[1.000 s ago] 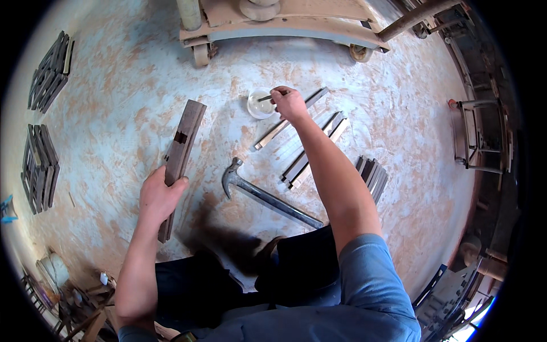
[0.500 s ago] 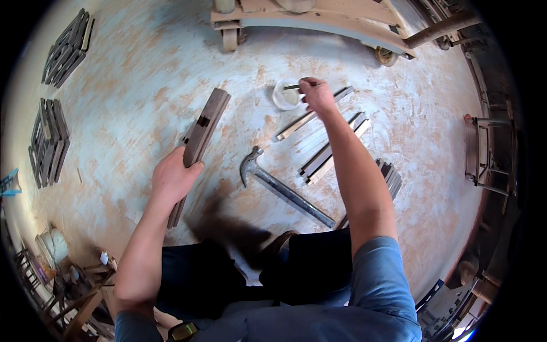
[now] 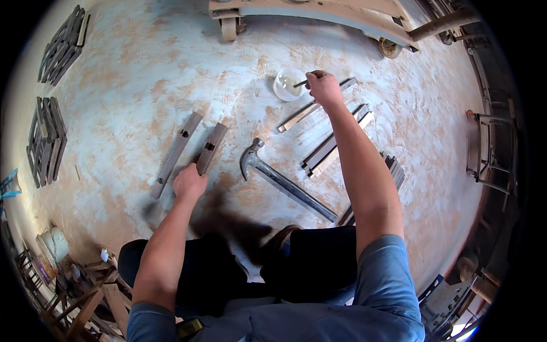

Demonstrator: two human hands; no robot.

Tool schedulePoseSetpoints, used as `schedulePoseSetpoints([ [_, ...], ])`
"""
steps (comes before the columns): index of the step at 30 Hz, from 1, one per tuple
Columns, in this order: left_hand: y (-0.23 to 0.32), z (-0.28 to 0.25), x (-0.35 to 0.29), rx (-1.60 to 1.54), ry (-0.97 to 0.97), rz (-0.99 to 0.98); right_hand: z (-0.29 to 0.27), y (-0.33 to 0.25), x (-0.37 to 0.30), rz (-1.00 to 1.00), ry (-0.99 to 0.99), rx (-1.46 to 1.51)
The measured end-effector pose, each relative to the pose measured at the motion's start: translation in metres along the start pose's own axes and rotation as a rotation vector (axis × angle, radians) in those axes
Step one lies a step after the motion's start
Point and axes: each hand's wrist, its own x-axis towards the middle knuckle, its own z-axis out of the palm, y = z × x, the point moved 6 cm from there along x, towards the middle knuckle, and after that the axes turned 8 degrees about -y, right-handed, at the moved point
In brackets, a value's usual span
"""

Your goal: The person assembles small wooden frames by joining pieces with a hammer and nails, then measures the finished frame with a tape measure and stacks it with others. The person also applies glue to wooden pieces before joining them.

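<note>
Presently, the left hand (image 3: 191, 181) is gripping a slotted dark bar (image 3: 216, 137) near its closer end; a second bar (image 3: 174, 158) is lying just left of that hand, apart from the first. The right hand (image 3: 323, 90) is pinching a thin stick (image 3: 301, 84), which is pointing into the clear tub (image 3: 279, 90) just left of that hand. Progress, judged: early; the bars are lying unjoined, and loose strips (image 3: 296, 118) bodyward of the right hand are awaiting use. Versus half a second ago, the bars are no longer showing together at the left hand.
</note>
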Motion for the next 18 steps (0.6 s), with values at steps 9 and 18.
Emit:
schedulePoseSetpoints([
  [9, 0.003, 0.013, 0.016, 0.061, 0.112, 0.020, 0.009, 0.007, -0.001, 0.033, -0.118, 0.041],
  [18, -0.003, 0.017, 0.019, 0.102, 0.116, -0.037, -0.005, 0.010, -0.004, -0.051, 0.039, 0.282],
])
